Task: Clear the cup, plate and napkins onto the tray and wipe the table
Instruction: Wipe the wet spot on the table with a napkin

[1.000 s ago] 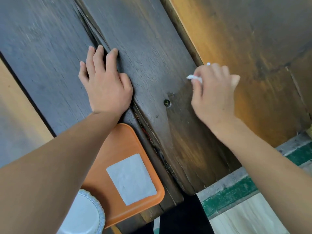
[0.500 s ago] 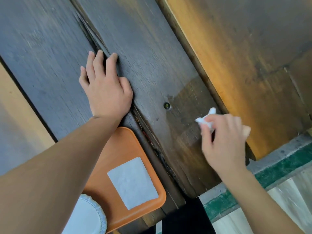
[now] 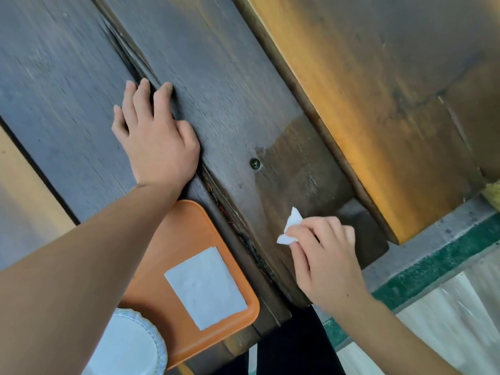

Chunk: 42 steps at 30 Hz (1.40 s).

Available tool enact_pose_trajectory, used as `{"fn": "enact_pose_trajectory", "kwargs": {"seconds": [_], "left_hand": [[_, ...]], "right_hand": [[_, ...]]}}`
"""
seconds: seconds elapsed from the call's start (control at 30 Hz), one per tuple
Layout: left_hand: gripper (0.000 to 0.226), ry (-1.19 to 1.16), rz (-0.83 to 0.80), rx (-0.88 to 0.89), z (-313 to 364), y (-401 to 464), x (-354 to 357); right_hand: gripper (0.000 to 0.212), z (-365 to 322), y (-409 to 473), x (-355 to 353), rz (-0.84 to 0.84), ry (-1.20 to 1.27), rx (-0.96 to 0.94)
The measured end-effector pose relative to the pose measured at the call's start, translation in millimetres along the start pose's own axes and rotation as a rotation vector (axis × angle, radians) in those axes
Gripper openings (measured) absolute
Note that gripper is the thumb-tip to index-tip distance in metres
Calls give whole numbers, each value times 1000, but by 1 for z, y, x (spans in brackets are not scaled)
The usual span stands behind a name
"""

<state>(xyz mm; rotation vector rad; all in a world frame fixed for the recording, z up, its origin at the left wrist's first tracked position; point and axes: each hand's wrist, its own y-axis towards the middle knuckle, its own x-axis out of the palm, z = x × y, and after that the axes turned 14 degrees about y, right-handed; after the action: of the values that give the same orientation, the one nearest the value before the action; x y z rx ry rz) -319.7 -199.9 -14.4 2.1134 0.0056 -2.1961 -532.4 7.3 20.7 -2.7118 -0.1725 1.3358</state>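
dark wooden table of wide planks, with a rough seam running between two boards and a small screw head sunk into the right-hand plank. left hand flat on the wood across that seam, fingers stretched forward and a little apart, palm down, holding nothing. right hand low over the near end of the right plank, thumb and fingertips pinching a crumpled white napkin whose points stick out to the left of the knuckles; whether the paper touches the wood cannot be told. orange tray on the table's near edge, just under the left forearm, its far corner close behind the left wrist. flat white napkin lying in the tray toward its right side, apart from the rim. white plate with a scalloped edge at the tray's near left corner, partly hidden by the forearm. cup nowhere in sight. lighter amber board beside the table on the right, and below it a grey ledge with a green stripe. dark clothing beneath the table edge at the bottom middle.
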Motion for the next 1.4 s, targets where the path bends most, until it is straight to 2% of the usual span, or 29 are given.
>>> {"fn": "enact_pose_trajectory", "kwargs": {"seconds": [0.2,0.27,0.4,0.5,0.6,0.7,0.77,0.83,1.0,1.07,1.23,1.3,1.4], "left_hand": [[58,-8,-3,3,0,1,-1],[57,-11,-4,1,0,-1,-1],[57,-6,5,4,0,1,0],[57,-8,3,2,0,1,1],[57,-8,7,-2,0,0,0],[57,-7,8,0,0,0,0],[57,-6,6,0,1,0,0],[57,-6,-1,1,1,0,0],[58,-5,2,-3,1,1,0],[58,-10,5,-5,1,0,0],[58,-4,13,-3,1,0,0],[58,-8,12,-1,1,0,0],[59,-14,3,-4,1,0,-1]], "right_hand": [[19,-7,-52,-5,-138,48,9],[18,-1,-53,-15,-127,79,37],[22,6,-32,-31,-61,289,201],[16,7,-16,-35,-100,402,171],[15,10,-5,-34,-79,264,100],[19,12,-1,-30,84,186,196],[19,9,-3,-28,164,192,176],[21,9,-7,-24,170,148,104],[20,13,0,-13,143,105,60],[18,19,18,-18,173,136,26],[18,40,94,-40,365,61,120],[16,32,101,-33,343,52,73],[7,12,65,-13,195,97,-103]]}}
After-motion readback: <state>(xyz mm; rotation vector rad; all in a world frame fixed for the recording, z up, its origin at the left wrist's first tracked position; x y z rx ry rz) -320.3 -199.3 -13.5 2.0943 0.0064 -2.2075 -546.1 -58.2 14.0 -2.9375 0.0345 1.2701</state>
